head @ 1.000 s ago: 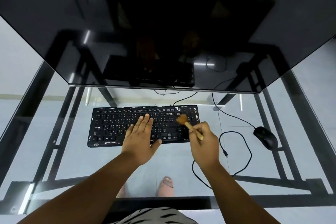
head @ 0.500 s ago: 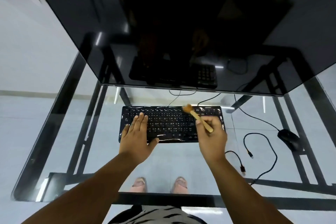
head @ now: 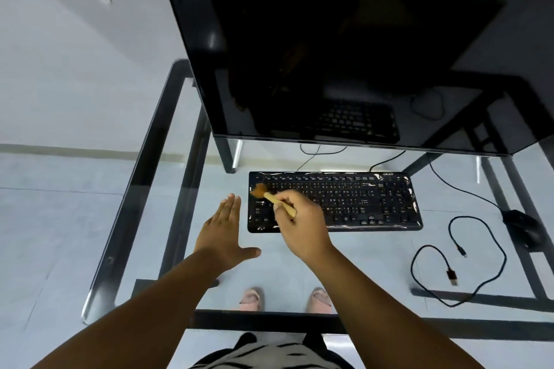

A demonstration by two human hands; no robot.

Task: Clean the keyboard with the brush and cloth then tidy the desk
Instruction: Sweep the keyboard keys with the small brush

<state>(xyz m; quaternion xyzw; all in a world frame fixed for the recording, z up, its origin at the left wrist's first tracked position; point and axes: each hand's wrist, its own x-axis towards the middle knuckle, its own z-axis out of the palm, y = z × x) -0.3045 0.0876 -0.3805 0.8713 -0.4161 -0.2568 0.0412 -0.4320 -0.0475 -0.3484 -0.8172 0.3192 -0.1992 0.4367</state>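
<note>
A black keyboard (head: pixel 353 201) with white specks along its edges lies on the glass desk (head: pixel 359 260) below the monitor. My right hand (head: pixel 302 222) grips a small wooden-handled brush (head: pixel 269 196); its brown bristles rest on the keyboard's far left keys. My left hand (head: pixel 223 234) lies flat and open on the glass just left of the keyboard, fingers together, thumb out. No cloth is in view.
A big dark monitor (head: pixel 344 48) hangs over the desk's back. A black mouse (head: pixel 521 226) sits at the right, with a loose black USB cable (head: pixel 458 266) in front of it. The desk's black frame runs along the left edge (head: pixel 126 204). My feet show through the glass.
My right hand swept the brush from the keyboard's right side to its left end. My left hand came off the keys onto the glass at the left. The view shifted left.
</note>
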